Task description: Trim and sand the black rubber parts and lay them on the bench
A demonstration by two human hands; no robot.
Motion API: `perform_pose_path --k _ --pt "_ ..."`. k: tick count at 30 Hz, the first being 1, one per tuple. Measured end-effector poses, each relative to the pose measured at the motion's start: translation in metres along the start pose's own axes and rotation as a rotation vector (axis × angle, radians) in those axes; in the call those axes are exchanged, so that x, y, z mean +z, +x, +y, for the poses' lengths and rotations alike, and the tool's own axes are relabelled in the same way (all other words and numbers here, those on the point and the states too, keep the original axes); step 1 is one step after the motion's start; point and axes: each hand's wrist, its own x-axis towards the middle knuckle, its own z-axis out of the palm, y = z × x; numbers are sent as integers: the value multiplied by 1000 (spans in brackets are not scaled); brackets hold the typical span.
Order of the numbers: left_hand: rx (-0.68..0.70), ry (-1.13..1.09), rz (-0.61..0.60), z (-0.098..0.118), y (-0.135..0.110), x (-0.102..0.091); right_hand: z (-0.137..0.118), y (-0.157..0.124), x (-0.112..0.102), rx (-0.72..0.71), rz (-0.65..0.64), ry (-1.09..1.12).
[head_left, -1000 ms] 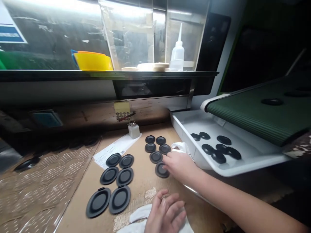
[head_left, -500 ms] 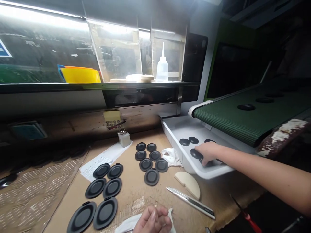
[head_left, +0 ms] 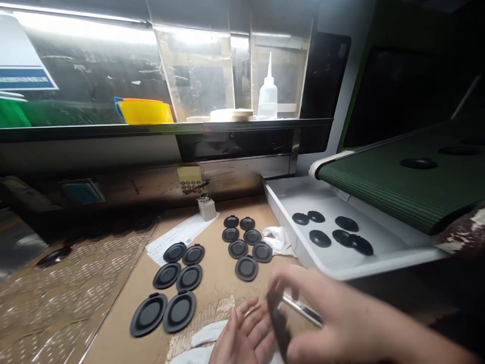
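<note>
My right hand [head_left: 326, 308], blurred by motion, grips a round black plastic lid [head_left: 278, 321] between thumb and fingers, tilted nearly edge-on. Beside it at the bottom, my left hand [head_left: 246, 336] is palm up with its fingers apart, holding nothing. A white cloth [head_left: 208, 333] lies under and left of this hand. Partly hidden behind my right hand is a silver utility knife [head_left: 302, 308]. Several black lids [head_left: 246, 268] lie in two groups on the cardboard in front of my hands.
At right, a white tray [head_left: 280, 212] with several black lids sits below the end of a green conveyor belt [head_left: 379, 187]. A pump bottle [head_left: 206, 208] stands on paper [head_left: 162, 242]. The shelf above holds yellow bins [head_left: 146, 112] and a squeeze bottle [head_left: 268, 98].
My right hand has come out of the tray with a lid and moved left beside my left hand. My left hand has opened wider. The view has turned slightly left.
</note>
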Motion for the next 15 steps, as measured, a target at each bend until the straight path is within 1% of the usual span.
perform_pose_path --k 1,2,3,5,6,8,9,10,11,12,13,15 --pt "-11 -29 -10 0 0 0 0 3 22 -57 -56 104" --pt "-30 -46 -22 -1 -1 1 2 6 42 -92 -72 146" --pt "-57 -56 -35 0 -2 1 6 10 58 -113 -60 149" --pt "-102 -64 -74 1 -4 2 19 13 77 -189 29 53" --pt "-122 -68 -100 1 -5 2 26 11 81 -225 109 -49" --pt "-155 -94 -138 3 -7 1 44 2 81 -265 321 -336" --pt "-168 -108 -137 3 -7 1 54 -4 78 -237 434 -505" --pt "-176 -117 -121 4 -8 0 64 -12 76 -174 532 -674" --pt "-176 -123 -94 4 -8 1 75 -19 74 -88 597 -822" --pt "-164 -126 -60 3 -8 1 86 -26 73 -3 625 -936" --pt "-142 -130 -27 3 -9 2 96 -32 73 67 623 -1018" --pt "-95 -133 20 1 -9 6 113 -39 74 138 600 -1087"
